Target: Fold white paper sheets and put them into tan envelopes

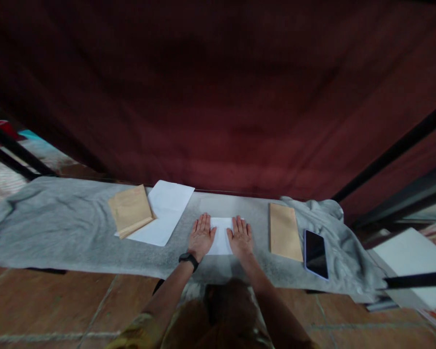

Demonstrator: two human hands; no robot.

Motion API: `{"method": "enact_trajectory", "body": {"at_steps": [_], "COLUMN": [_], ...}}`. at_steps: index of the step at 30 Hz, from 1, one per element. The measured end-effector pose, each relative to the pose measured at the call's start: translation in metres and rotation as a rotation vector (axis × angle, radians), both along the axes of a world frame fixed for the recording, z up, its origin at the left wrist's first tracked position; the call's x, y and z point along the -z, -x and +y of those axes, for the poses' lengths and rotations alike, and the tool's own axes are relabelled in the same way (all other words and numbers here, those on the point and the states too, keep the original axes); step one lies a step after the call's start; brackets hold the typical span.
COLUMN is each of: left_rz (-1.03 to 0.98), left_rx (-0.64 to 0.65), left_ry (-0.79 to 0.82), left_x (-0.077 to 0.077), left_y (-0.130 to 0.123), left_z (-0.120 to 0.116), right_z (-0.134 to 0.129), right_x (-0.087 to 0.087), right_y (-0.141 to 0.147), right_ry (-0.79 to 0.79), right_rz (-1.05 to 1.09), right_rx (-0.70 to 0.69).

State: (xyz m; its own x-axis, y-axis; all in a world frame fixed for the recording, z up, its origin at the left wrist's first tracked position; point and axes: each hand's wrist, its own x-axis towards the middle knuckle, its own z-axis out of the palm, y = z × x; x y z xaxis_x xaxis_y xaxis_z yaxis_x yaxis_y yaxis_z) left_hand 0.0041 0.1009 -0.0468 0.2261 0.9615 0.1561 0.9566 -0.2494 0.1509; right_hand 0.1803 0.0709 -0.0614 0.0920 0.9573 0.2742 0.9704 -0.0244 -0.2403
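A white sheet of paper point(221, 237) lies flat on the grey cloth in front of me. My left hand point(201, 236) rests palm down over its left edge, fingers stretched forward and thumb pointing inward. Over the right edge lies my right hand point(241, 236), also flat with its fingers extended. Between the two thumbs the middle of the paper shows. A dark band point(189, 261) circles my left wrist. Whether the sheet is folded underneath the hands I cannot tell.
Left of my hands, a brown paper packet point(131, 209) overlaps white sheets point(170, 206). To the right are a brown envelope-like rectangle point(284, 231) and a phone point(316, 254). Grey cloth point(76, 228) covers the bench; a dark red curtain point(218, 121) hangs behind. Black bars point(392, 150) flank it.
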Motion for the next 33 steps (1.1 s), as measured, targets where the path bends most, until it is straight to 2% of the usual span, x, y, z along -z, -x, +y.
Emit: {"method": "enact_trajectory", "body": {"at_steps": [5, 9, 16, 18, 20, 23, 25, 29, 33], "left_rz": [-0.017, -0.071, -0.222, -0.320, -0.474, -0.828, -1.006, -1.135, -1.228], "left_rx": [-0.064, -0.091, -0.127, -0.157, -0.201, -0.325, -0.409, -0.469, -0.441], "left_ry": [-0.030, -0.085, -0.096, -0.063, 0.000, 0.167, 0.266, 0.344, 0.379], "left_x": [0.001, 0.001, -0.007, -0.011, -0.017, -0.028, -0.035, -0.045, -0.053], "left_y": [0.007, 0.019, 0.045, 0.045, 0.041, 0.035, 0.034, 0.039, 0.034], "left_z": [0.000, -0.004, -0.036, -0.045, -0.049, -0.048, -0.045, -0.042, -0.050], "right_z": [-0.012, -0.028, -0.061, -0.069, -0.077, -0.087, -0.091, -0.093, -0.093], "right_x": [0.004, 0.001, -0.009, -0.012, -0.015, -0.016, -0.016, -0.016, -0.025], "right_y": [-0.015, -0.025, -0.030, -0.020, -0.005, 0.019, 0.029, 0.032, 0.031], "right_ry": [-0.092, -0.086, -0.064, -0.071, -0.063, -0.024, -0.002, 0.035, 0.094], "right_rz": [-0.008, 0.025, 0.052, 0.062, 0.071, 0.080, 0.083, 0.092, 0.105], "right_rx": [0.026, 0.048, 0.079, 0.050, -0.035, -0.169, -0.191, -0.184, -0.200]}}
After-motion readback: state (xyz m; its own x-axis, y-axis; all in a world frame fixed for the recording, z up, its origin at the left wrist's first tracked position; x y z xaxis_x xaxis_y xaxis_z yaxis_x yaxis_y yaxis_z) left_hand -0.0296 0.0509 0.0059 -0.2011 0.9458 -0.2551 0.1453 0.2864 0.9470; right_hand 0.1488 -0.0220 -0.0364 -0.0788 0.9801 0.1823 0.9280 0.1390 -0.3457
